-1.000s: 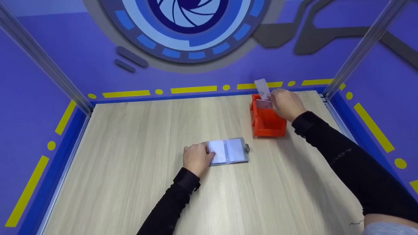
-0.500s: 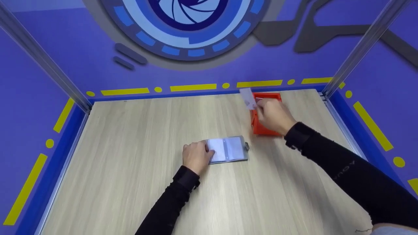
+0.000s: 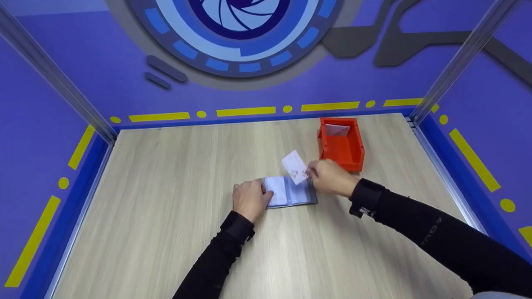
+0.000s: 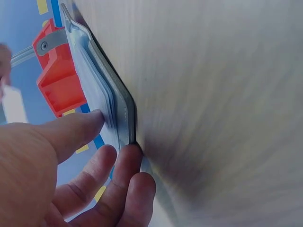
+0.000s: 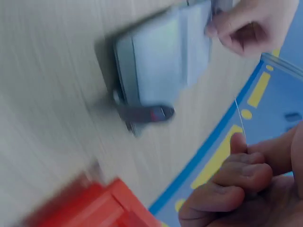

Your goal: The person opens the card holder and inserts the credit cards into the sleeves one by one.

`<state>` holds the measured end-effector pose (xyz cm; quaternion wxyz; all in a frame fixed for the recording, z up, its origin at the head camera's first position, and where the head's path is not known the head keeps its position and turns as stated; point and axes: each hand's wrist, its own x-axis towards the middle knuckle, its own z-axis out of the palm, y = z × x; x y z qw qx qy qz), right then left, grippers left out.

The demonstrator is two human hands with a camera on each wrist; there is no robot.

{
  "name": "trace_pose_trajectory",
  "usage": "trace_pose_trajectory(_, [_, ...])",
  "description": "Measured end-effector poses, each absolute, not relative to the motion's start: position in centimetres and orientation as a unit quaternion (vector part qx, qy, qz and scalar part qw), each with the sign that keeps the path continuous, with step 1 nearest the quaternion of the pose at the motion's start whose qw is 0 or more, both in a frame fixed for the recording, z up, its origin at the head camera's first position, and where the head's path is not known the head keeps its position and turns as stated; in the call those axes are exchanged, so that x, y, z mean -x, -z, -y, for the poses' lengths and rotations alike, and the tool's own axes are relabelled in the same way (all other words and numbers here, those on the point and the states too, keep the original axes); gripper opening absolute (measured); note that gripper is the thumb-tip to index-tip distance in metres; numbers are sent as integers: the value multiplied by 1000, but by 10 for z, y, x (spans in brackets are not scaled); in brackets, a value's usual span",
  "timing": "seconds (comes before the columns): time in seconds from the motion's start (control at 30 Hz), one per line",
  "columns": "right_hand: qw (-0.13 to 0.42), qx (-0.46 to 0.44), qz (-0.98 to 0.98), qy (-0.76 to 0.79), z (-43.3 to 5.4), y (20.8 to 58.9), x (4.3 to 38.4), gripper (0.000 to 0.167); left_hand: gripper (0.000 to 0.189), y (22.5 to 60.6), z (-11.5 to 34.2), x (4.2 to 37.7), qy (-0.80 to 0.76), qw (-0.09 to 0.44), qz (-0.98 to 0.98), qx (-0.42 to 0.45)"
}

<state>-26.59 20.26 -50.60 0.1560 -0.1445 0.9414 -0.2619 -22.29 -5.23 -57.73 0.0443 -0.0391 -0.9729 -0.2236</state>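
Observation:
An open card holder (image 3: 276, 193) with clear sleeves lies on the wooden table. My left hand (image 3: 249, 200) grips its left edge: in the left wrist view the thumb presses on the stack of sleeves (image 4: 90, 80) and the fingers lie against the cover's edge. Above the right-hand sleeve, my right hand (image 3: 332, 177) pinches a pale card (image 3: 295, 167) with small pinkish marks by one corner, tilted. Seen from the right wrist, that card (image 5: 240, 116) shows edge-on as a thin line, and a strap with a snap (image 5: 147, 113) sticks out from the holder.
Behind and right of the card holder stands a red plastic bin (image 3: 345, 153), with another pale card (image 3: 336, 130) leaning at its far end. Blue panels (image 3: 249, 97) and metal posts (image 3: 457, 62) border the wooden table (image 3: 187, 166).
My right hand has carried the card from over the red bin, left and toward me, to above the card holder. The left hand keeps its grip in the same place.

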Motion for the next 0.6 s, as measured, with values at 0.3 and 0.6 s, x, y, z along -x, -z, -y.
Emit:
trace_pose_trajectory(0.3, [204, 143, -938, 240, -201, 535, 259, 45, 36, 577, 52, 222, 227, 38, 973, 36])
trace_pose_trajectory(0.6, [211, 131, -934, 255, -200, 544, 257, 23, 36, 577, 52, 221, 228, 42, 972, 35])
